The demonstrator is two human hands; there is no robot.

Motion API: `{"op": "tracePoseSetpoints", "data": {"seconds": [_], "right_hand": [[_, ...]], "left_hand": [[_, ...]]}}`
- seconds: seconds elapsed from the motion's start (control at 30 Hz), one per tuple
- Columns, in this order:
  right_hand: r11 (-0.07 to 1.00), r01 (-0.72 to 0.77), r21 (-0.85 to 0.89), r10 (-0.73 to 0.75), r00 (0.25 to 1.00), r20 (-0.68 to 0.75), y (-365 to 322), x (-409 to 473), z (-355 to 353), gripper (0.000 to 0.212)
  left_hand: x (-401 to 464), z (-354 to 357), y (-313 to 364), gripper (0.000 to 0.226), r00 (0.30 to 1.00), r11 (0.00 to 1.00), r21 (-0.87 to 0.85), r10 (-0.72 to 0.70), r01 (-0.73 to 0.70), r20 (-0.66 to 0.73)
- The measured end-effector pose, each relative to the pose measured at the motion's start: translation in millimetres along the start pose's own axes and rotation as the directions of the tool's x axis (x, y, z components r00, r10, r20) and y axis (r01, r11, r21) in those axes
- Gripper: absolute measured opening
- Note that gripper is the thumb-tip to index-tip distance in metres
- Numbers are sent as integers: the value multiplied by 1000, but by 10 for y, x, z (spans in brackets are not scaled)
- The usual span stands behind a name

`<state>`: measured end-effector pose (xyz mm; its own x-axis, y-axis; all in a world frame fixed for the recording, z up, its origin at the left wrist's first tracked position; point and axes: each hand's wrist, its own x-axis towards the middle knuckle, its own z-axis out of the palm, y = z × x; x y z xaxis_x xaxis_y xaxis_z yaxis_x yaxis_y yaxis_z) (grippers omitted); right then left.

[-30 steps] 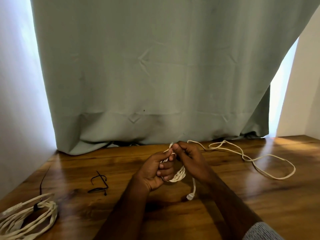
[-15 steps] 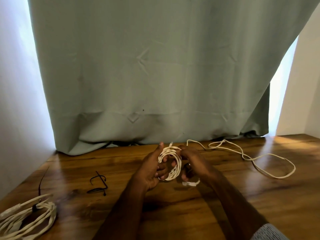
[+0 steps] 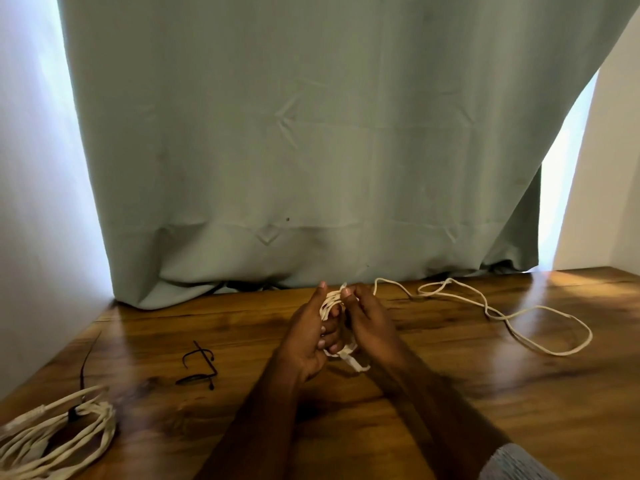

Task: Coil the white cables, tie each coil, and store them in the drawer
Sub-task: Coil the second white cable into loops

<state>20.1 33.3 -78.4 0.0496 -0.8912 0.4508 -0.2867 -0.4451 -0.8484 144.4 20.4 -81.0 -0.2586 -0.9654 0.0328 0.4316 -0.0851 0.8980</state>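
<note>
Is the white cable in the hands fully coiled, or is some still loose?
Partly coiled. Both hands, left hand and right hand, hold the coil, while a loose length trails across the table.

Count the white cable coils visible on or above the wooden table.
2: a tied white cable coil at the table's near left corner, and a white cable coil being wound between both hands at centre. No others show.

Between my hands I see a small white cable coil, its loose tail trailing right of them; a tied coil lies far left.
</note>
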Motion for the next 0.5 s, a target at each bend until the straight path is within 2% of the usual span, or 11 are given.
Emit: {"op": "tracePoseSetpoints", "data": {"seconds": [0.1,0.2,0.27,0.37,0.5], "right_hand": [[994,109,-26,-111,991,-74,20,47,80,25],[982,187,-7,-188,981,-50,13,66,37,25],[981,194,29,-193,981,-32,-8,59,-8,25],[978,203,38,-201,978,-56,-19,77,-46,24],[981,194,6,-193,980,-54,-14,72,-100,26]], "left_hand": [[-3,-29,26,61,992,992,-122,-16,32,129],[-35,-129,50,63,936,971,-210,-31,110,349],[-35,-165,69,64,899,970,-205,-30,132,438],[-32,-85,101,57,903,981,-157,-36,114,429],[-43,17,94,53,965,989,-124,-44,78,258]]}}
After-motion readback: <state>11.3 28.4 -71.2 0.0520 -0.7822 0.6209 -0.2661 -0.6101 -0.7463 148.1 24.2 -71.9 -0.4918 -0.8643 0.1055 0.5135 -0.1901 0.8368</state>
